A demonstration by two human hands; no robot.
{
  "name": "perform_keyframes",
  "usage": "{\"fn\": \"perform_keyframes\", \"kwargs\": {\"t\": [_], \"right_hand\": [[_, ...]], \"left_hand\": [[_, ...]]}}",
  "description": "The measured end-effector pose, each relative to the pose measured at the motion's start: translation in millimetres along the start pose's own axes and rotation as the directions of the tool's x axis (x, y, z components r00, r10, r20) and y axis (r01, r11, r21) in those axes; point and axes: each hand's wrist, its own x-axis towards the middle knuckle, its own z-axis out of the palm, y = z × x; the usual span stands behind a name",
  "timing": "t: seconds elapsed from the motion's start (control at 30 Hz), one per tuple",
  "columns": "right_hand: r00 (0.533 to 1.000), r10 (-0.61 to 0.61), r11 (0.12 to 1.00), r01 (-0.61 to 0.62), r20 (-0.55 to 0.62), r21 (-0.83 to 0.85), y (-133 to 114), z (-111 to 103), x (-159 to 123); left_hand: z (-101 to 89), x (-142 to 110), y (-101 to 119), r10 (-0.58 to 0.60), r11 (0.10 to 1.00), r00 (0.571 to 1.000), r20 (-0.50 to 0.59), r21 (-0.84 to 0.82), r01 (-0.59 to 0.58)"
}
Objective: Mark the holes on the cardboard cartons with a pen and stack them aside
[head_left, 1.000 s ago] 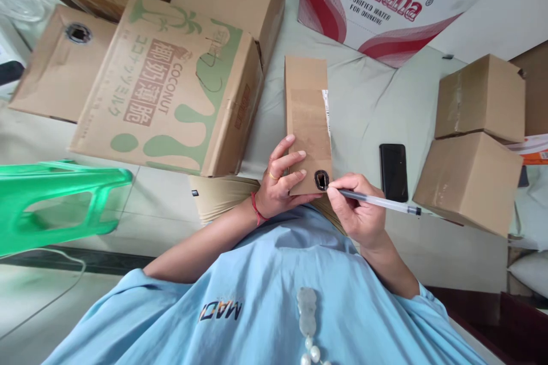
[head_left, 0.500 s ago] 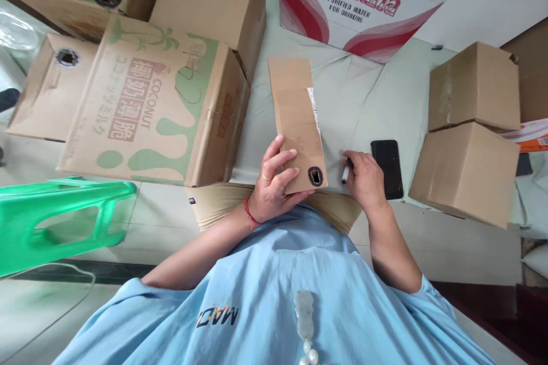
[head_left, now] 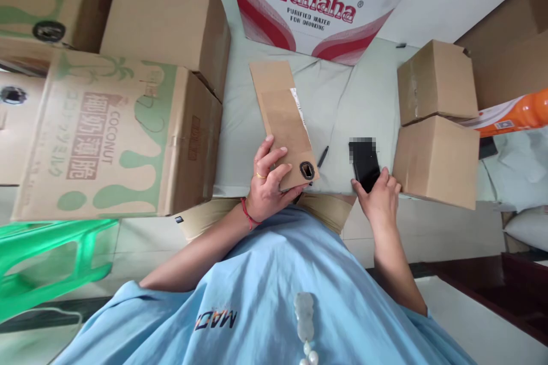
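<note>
My left hand (head_left: 269, 182) is closed on the near end of a long, narrow cardboard piece (head_left: 280, 111). Its fingers lie over the top face, beside a small black-rimmed hole (head_left: 307, 170). To the right, my right hand (head_left: 380, 197) grips the lower end of a black smartphone (head_left: 366, 165), thumb on the left edge and fingers on the right. I cannot tell whether the phone is lifted off the cloth. A dark pen (head_left: 323, 157) lies between the hands, close to the cardboard's right edge.
A large coconut carton (head_left: 115, 131) and a plain carton (head_left: 165, 23) stand at left. At the back is a white and red Wahaha water box (head_left: 317, 5). Two small brown boxes (head_left: 436, 159) stand at right near an orange bottle (head_left: 533, 109). A green plastic stool (head_left: 81, 256) is at lower left.
My right hand has let go of the pen, moved right and taken hold of the smartphone. My left hand still holds the cardboard piece. The view has turned to the right.
</note>
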Motion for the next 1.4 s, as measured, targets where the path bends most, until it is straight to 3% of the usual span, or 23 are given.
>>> {"fn": "perform_keyframes", "kwargs": {"t": [0.13,0.4,0.57,0.7,0.9,1.17,1.4], "right_hand": [[0.994,0.101,0.993,-0.104,0.046,0.058,-10.6,1.1,13.3],[0.994,0.045,0.94,-0.075,0.098,0.332,-16.9,-11.2,16.7],[0.999,-0.009,0.853,-0.013,0.04,0.521,-31.5,-32.0,-3.7],[0.989,-0.145,0.77,0.118,-0.008,0.628,-55.3,-53.4,-34.1],[0.908,-0.34,0.747,0.418,-0.243,0.517,-94.6,-72.3,-61.6],[0.862,-0.406,0.733,0.505,-0.304,0.456,-111.0,-71.1,-69.2],[0.861,-0.411,0.745,0.506,-0.299,0.435,-108.7,-72.1,-71.4]], "left_hand": [[0.8,-0.3,-1.0,-0.014,1.0,1.0,0.012,-0.004,0.014],[-7.1,-1.7,-4.2,0.005,0.998,0.998,0.06,-0.058,-0.002],[-11.1,-1.8,-4.8,-0.019,0.995,0.995,0.093,-0.093,0.027],[-12.5,-0.2,-4.4,-0.012,0.998,0.994,0.111,-0.059,0.018],[-4.5,3.7,0.5,0.019,0.999,0.996,0.09,-0.049,-0.014],[0.0,3.3,4.2,-0.008,0.998,0.996,0.092,-0.064,0.014],[-0.1,2.3,3.2,0.007,0.999,0.993,0.119,-0.038,-0.003]]}}
